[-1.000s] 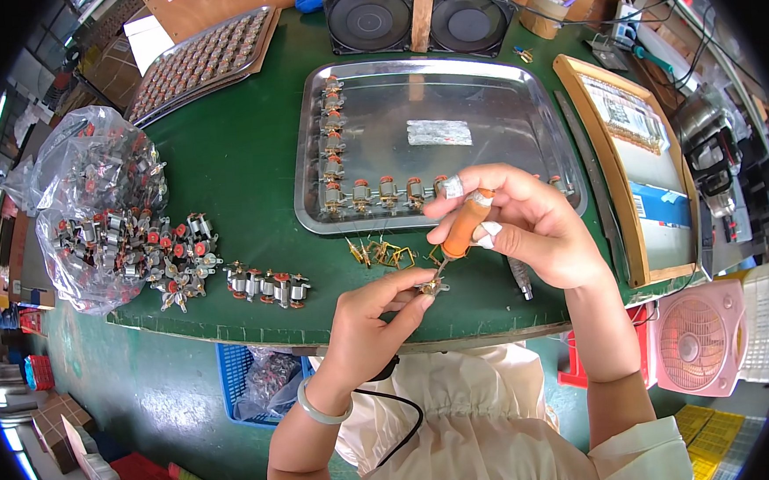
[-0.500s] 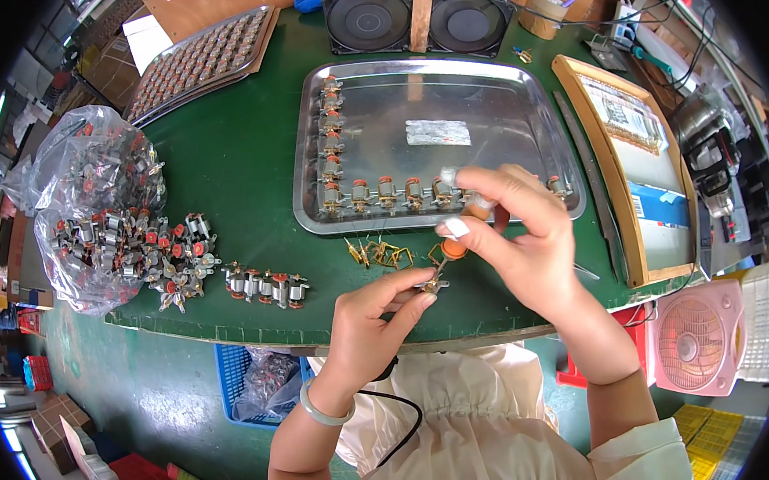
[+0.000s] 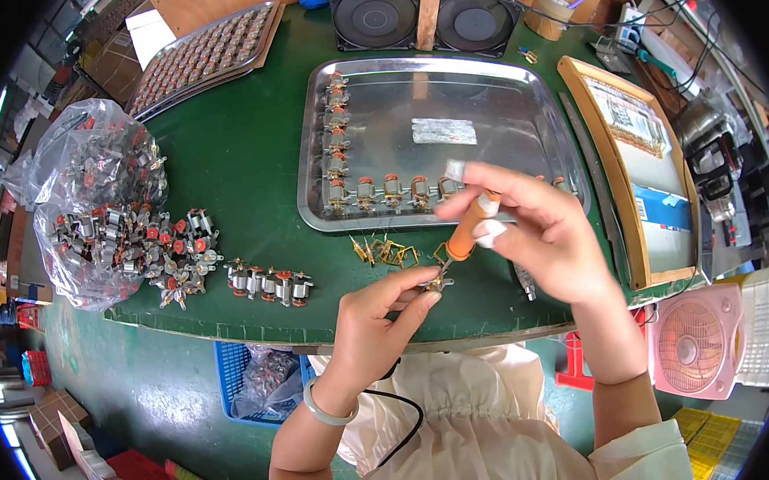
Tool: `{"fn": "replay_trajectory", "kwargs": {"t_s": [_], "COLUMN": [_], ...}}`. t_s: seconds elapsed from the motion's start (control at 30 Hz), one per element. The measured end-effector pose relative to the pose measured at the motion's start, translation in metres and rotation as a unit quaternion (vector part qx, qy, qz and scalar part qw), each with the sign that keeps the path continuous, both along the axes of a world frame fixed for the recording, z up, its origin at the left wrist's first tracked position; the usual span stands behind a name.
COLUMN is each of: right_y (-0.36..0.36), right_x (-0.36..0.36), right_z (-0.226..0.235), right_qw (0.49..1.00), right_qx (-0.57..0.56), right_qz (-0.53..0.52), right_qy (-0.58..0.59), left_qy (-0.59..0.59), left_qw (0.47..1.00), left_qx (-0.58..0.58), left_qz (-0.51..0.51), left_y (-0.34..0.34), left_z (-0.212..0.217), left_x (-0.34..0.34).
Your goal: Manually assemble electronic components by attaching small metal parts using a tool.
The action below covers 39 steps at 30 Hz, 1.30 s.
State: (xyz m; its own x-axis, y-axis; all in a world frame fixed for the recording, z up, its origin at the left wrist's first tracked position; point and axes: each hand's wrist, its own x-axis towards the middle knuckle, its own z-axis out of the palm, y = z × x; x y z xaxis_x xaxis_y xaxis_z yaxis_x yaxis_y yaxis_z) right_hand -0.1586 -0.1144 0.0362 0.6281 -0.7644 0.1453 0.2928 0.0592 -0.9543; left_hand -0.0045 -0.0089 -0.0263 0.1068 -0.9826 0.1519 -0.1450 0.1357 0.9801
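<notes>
My left hand (image 3: pixel 374 322) pinches a small metal component (image 3: pixel 437 284) between thumb and fingertips, just above the near edge of the green table. My right hand (image 3: pixel 550 237), with white wraps on some fingertips, has its fingers around the orange handle of a screwdriver (image 3: pixel 464 238). The screwdriver leans, its shaft reaching down to the component; the exact contact is too small to tell. Behind the left hand lie several loose brass-coloured brackets (image 3: pixel 389 252). Past the right hand is a metal tray (image 3: pixel 481 89) with small silver-and-red components along its left and near sides.
On the left, a clear plastic bag (image 3: pixel 55 185) spills similar components, with a short row (image 3: pixel 269 284) beside it. A filled tray (image 3: pixel 206 62) stands at the far left. Two black fans (image 3: pixel 375 19) stand at the back. To the right is a wooden-framed box (image 3: pixel 636 251).
My right hand has shifted slightly right and its fingers have loosened, showing more of the orange handle. My left hand keeps its pinch on the component. The whole view has shifted slightly.
</notes>
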Motion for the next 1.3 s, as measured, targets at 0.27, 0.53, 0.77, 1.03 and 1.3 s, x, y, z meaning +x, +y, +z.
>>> {"fn": "replay_trajectory", "kwargs": {"t_s": [0.27,0.53,0.77,1.03,1.3], "right_y": [-0.001,-0.008,0.019,0.049,0.052], "right_x": [-0.004,-0.002,0.006,-0.016,-0.006], "right_z": [-0.001,-0.003,-0.006,-0.021,-0.025], "right_qw": [0.985,0.967,0.991,0.973,0.975], "right_qx": [-0.153,-0.159,0.042,0.194,0.207], "right_qz": [-0.031,-0.034,-0.113,-0.014,-0.050], "right_qy": [0.067,0.195,-0.058,0.123,-0.068], "left_qy": [0.007,-0.018,-0.002,0.281,0.344], "left_qw": [1.000,1.000,1.000,0.958,0.934], "left_qx": [-0.006,-0.011,-0.005,0.003,0.071], "left_qz": [-0.002,-0.004,-0.010,-0.056,-0.065], "left_y": [-0.001,-0.001,0.000,0.004,0.006], "left_z": [0.000,0.002,0.004,0.018,0.029], "left_x": [-0.002,-0.003,-0.002,0.001,-0.007]}}
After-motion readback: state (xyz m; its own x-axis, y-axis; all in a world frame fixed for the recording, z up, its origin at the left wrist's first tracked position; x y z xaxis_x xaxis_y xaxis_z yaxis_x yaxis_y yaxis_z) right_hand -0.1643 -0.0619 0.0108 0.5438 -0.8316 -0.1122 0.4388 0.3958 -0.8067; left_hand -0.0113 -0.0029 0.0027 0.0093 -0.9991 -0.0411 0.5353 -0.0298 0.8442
